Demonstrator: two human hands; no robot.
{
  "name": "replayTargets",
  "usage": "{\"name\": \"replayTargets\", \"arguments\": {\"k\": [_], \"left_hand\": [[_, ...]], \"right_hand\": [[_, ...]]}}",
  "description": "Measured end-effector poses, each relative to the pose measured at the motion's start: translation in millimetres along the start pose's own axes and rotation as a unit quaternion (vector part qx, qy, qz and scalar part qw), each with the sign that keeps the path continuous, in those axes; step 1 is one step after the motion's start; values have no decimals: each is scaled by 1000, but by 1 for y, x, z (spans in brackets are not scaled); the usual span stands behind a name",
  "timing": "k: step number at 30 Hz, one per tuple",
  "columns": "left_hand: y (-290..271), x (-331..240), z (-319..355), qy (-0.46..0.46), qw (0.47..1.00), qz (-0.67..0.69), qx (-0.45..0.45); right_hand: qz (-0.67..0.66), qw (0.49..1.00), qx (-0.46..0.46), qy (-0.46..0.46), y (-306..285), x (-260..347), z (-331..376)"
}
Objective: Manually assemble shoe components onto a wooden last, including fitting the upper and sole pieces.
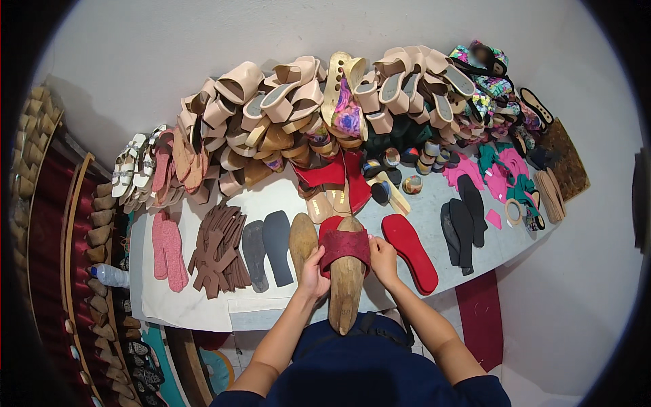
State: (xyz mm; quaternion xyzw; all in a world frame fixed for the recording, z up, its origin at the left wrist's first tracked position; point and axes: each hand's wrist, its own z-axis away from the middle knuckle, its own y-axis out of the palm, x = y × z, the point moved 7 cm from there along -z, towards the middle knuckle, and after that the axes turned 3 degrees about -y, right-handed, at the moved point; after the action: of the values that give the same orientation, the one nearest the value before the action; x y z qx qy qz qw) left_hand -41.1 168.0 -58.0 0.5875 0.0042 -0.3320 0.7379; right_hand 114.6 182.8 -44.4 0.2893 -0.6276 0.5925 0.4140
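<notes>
"Where do we have the wooden shoe last (346, 295)?"

"Over the worktop's (498, 244) six-o'clock edge, tapered end toward six, the dark-red strap (346, 247) around it."

"And our fingers?"

"Our left hand's (313, 275) clamp the strap's nine-o'clock side; our right hand's (384, 263) pinch its three-o'clock side."

"How does it handle?"

"We judge the last stiff, fairly heavy, perhaps slippery; the strap soft. We'd best steady the bare wood and tug the strap only by its edges."
</notes>
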Motion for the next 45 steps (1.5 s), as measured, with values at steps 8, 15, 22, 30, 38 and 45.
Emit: {"name": "replayTargets", "arguments": {"k": [8,15,22,30,38,45], "left_hand": [[-5,0,1,12,1000,-6,-12],[-6,1,0,12,1000,1,-2],[-9,3,1,4,1000,12,-6],[0,6,2,2,1000,-11,-24],[29,11,12,64,997,20,-48],[23,2,12,57,989,-96,-93]], "right_hand": [[-279,955,28,99,16,3,18],[-446,885,32,131,36,-9,25],[-509,856,60,71,39,-2,24],[-606,782,82,120,38,15,23],[-498,858,106,73,22,29,11],[-510,849,89,107,22,7,25]]}}
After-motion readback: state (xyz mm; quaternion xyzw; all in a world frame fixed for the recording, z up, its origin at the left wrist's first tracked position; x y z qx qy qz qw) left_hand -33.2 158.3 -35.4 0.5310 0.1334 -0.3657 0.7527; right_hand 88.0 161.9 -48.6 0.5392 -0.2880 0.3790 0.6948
